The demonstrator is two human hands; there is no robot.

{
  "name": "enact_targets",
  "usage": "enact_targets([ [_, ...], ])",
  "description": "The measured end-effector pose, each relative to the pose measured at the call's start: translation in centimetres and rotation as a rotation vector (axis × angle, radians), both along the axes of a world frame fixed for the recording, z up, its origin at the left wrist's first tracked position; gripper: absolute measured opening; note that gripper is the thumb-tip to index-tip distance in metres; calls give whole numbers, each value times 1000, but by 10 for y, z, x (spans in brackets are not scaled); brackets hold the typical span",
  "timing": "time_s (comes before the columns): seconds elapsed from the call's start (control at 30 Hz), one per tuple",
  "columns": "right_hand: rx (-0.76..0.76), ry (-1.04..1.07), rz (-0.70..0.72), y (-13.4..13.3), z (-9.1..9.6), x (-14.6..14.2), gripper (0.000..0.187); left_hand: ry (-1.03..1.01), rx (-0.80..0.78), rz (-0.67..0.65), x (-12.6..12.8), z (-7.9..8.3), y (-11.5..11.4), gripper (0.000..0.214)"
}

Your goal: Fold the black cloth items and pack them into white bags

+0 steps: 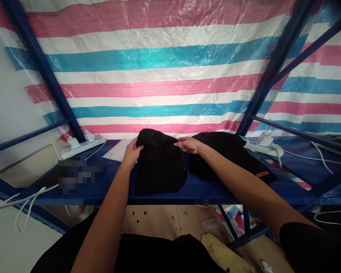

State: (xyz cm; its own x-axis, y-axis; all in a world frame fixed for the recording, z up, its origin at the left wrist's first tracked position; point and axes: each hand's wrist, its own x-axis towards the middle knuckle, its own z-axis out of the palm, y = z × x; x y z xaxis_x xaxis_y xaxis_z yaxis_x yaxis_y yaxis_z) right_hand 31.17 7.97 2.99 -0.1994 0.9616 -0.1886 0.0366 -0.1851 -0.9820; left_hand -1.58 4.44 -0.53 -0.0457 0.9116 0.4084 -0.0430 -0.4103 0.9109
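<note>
Folded black garment (159, 167) lies mid-way along the blue shelf (204, 191), reaching its front edge. Left hand (131, 152) is closed on its far-left corner and right hand (188, 144) grips its far-right edge. I'd hold both grips level and clear of the second black garment (230, 151).

Garment (159, 165) on shelf (204, 189), another garment (227, 151) right, power strip (82, 146) left

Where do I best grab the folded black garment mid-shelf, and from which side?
Probably its far edge, one corner per hand, reaching over from the near side. The folded black garment lies limp on the blue shelf, so two spread grips should keep it folded; the left hand and right hand pinch there.
</note>
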Motion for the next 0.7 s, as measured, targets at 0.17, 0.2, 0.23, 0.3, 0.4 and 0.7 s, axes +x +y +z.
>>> enact_targets([
  [0.17, 54, -66, -56, -1, 2, 2, 30, 255, -8, 291, -7, -4, 2, 69],
  [0.2, 51, -82, -61, -2, 0, 1, 30, 348, 29, 361, -5, -3, -1, 68],
  [0.23, 54, -103, -67, -3, -2, 0, 31, 444, 94, 419, -2, -1, -5, 64],
  [0.3, 75, -169, -77, -5, -6, -2, 32, 623, 272, 440, 14, 7, -21, 46],
  [0.4, 93, -242, -36, -7, -8, -5, 35, 823, 422, 163, 59, 21, -57, 25],
  [0.7, -255, 52, 181, -17, 26, 21, 34, 1303, 478, 112, 174, 34, -128, 66],
])
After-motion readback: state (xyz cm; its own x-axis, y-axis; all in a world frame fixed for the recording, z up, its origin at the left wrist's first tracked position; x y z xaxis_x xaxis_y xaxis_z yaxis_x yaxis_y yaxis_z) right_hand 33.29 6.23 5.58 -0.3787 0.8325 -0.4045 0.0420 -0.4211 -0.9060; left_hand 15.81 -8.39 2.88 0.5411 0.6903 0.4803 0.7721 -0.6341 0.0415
